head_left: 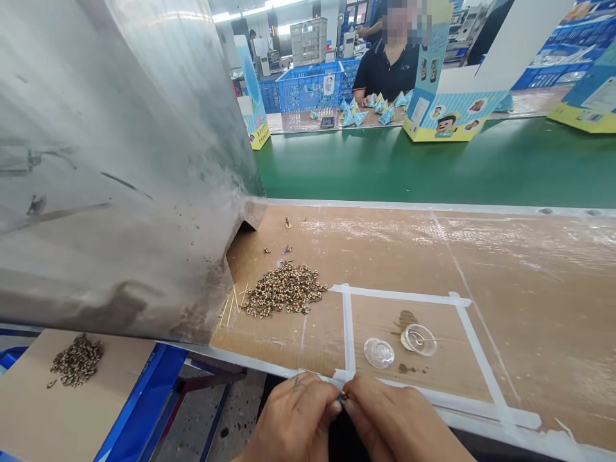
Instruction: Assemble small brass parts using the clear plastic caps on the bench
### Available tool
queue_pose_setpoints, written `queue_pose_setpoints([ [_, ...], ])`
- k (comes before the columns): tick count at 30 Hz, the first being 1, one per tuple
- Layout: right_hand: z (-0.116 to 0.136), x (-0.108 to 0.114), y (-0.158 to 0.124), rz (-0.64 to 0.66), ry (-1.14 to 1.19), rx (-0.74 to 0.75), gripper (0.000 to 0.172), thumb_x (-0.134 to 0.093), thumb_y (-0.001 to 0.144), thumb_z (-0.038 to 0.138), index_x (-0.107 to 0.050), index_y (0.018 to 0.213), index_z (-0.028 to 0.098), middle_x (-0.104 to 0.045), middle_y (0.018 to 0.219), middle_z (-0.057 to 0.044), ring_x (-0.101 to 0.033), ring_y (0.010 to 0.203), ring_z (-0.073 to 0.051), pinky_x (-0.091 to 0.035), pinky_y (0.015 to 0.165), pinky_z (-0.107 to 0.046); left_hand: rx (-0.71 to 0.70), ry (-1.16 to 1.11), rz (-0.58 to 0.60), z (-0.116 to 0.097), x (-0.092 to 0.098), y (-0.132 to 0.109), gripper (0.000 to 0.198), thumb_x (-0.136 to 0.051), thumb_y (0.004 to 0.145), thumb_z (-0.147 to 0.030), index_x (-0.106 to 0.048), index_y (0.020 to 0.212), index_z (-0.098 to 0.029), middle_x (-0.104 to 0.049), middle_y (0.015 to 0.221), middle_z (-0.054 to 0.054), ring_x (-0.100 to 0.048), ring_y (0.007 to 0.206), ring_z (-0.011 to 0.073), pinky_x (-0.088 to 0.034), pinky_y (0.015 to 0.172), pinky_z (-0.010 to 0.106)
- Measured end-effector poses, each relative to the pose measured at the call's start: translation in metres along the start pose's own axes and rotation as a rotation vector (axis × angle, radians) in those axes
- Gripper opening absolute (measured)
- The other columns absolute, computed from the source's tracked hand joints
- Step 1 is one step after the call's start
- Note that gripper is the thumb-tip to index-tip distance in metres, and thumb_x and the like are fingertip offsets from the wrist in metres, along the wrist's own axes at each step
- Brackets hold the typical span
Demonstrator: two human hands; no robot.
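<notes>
1. Both my hands are down at the near edge of the tabletop (505, 256), fingertips pressed together. Left hand (293, 420) and right hand (399, 423) are both pinching one tiny part (341, 399) between them. It's so small I can barely see it, just a dark bit poking out where the fingertips meet.
2. Just ahead of my right hand there's a taped square (409, 296) with two clear round caps (399, 345) lying inside it, side by side.
3. Ahead and to the left of my left hand sits the pile of little parts (283, 290), right by the big metal chute (110, 160). Another small heap (76, 362) is on a cardboard sheet (58, 404) well off to my left, lower down.
4. What could go wrong, I reckon: I'm working right over the edge, so if my pinch slips the part drops to the floor and it's gone.
5. Also a careless sleeve or wrist could knock the caps out of the square or scatter the pile.
</notes>
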State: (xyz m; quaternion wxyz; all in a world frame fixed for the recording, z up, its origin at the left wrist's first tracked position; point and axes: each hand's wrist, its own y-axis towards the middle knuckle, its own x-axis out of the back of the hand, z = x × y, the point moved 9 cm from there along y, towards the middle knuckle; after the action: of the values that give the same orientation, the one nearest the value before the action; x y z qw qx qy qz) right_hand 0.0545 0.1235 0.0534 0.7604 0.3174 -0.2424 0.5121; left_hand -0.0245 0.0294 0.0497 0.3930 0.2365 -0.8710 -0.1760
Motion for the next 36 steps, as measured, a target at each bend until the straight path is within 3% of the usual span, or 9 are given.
queue_pose_setpoints([
  [5, -0.004, -0.004, -0.002, -0.076, 0.042, 0.015, 0.03, -0.041, 0.11, 0.027, -0.063, 0.089, 0.026, -0.07, 0.069, -0.002, -0.069, 0.057, -0.021, -0.058, 0.055, -0.027, 0.04, 0.002, 0.089, -0.002, 0.001, 0.008, 0.018, -0.04, 0.111, -0.018, -0.058, 0.106, -0.02, -0.071, 0.078, 0.003, -0.068, 0.067, 0.0172, -0.054, 0.063, 0.027],
  [10, -0.009, -0.012, -0.003, 0.01, 0.117, -0.02, 0.028, -0.039, 0.112, 0.024, -0.064, 0.099, 0.024, -0.075, 0.083, -0.004, -0.076, 0.075, -0.021, -0.062, 0.071, -0.028, 0.049, 0.001, 0.122, -0.004, 0.006, 0.015, 0.017, -0.042, 0.11, -0.016, -0.058, 0.107, -0.02, -0.073, 0.082, 0.003, -0.071, 0.07, 0.0172, -0.056, 0.066, 0.027],
  [17, -0.023, 0.01, -0.018, -0.096, 0.141, -0.031, 0.017, -0.048, 0.111, 0.02, -0.061, 0.12, 0.026, -0.075, 0.094, -0.003, -0.076, 0.078, -0.019, -0.063, 0.07, -0.026, 0.079, -0.019, 0.071, 0.0, 0.006, 0.013, 0.018, -0.044, 0.111, -0.022, -0.061, 0.105, -0.021, -0.071, 0.079, 0.001, -0.067, 0.067, 0.0152, -0.05, 0.064, 0.027],
  [22, -0.013, 0.02, -0.02, -0.189, 0.174, 0.086, 0.026, -0.053, 0.105, 0.011, -0.065, 0.124, 0.025, -0.074, 0.099, -0.006, -0.076, 0.08, -0.017, -0.064, 0.072, -0.022, 0.155, -0.045, 0.076, 0.005, 0.006, 0.009, 0.023, -0.045, 0.111, -0.027, -0.057, 0.091, -0.023, -0.064, 0.071, -0.003, -0.062, 0.064, 0.0138, -0.045, 0.063, 0.026],
  [25, -0.007, 0.023, -0.018, -0.233, 0.182, 0.11, 0.029, -0.051, 0.105, 0.009, -0.069, 0.118, 0.026, -0.073, 0.093, -0.004, -0.073, 0.069, -0.014, -0.062, 0.065, -0.02, 0.248, -0.082, 0.174, 0.008, 0.001, 0.006, 0.024, -0.047, 0.111, -0.029, -0.058, 0.091, -0.024, -0.066, 0.074, -0.004, -0.062, 0.065, 0.0133, -0.045, 0.066, 0.026],
  [27, -0.005, 0.023, -0.017, -0.24, 0.192, 0.111, 0.029, -0.05, 0.106, 0.008, -0.07, 0.116, 0.027, -0.071, 0.092, -0.004, -0.071, 0.066, -0.013, -0.06, 0.063, -0.019, 0.384, -0.133, 0.267, 0.013, -0.003, 0.003, 0.028, -0.048, 0.111, -0.035, -0.061, 0.089, -0.024, -0.069, 0.075, -0.004, -0.064, 0.07, 0.0141, -0.045, 0.072, 0.027],
  [31, -0.003, 0.017, -0.016, -0.18, 0.26, 0.116, 0.023, -0.051, 0.108, 0.009, -0.064, 0.119, 0.024, -0.068, 0.095, -0.005, -0.069, 0.074, -0.015, -0.059, 0.067, -0.021, 0.658, -0.271, 0.401, 0.016, -0.01, -0.005, 0.05, -0.043, 0.11, -0.056, -0.063, 0.077, -0.024, -0.075, 0.074, -0.003, -0.066, 0.083, 0.0181, -0.044, 0.081, 0.029],
  [33, -0.005, 0.014, -0.016, -0.148, 0.305, 0.1, 0.023, -0.051, 0.108, 0.008, -0.062, 0.12, 0.024, -0.066, 0.095, -0.004, -0.067, 0.077, -0.015, -0.057, 0.068, -0.021, 0.687, -0.323, 0.433, 0.015, -0.013, -0.006, 0.056, -0.04, 0.109, -0.061, -0.063, 0.074, -0.024, -0.076, 0.073, -0.002, -0.067, 0.083, 0.0184, -0.044, 0.082, 0.03],
  [36, -0.01, 0.009, -0.017, -0.101, 0.373, 0.036, 0.023, -0.052, 0.107, 0.008, -0.063, 0.117, 0.026, -0.065, 0.093, -0.002, -0.067, 0.079, -0.014, -0.055, 0.071, -0.021, 0.638, -0.309, 0.386, 0.018, -0.011, -0.004, 0.053, -0.039, 0.111, -0.056, -0.063, 0.078, -0.023, -0.073, 0.075, -0.002, -0.067, 0.081, 0.0165, -0.045, 0.082, 0.029],
])
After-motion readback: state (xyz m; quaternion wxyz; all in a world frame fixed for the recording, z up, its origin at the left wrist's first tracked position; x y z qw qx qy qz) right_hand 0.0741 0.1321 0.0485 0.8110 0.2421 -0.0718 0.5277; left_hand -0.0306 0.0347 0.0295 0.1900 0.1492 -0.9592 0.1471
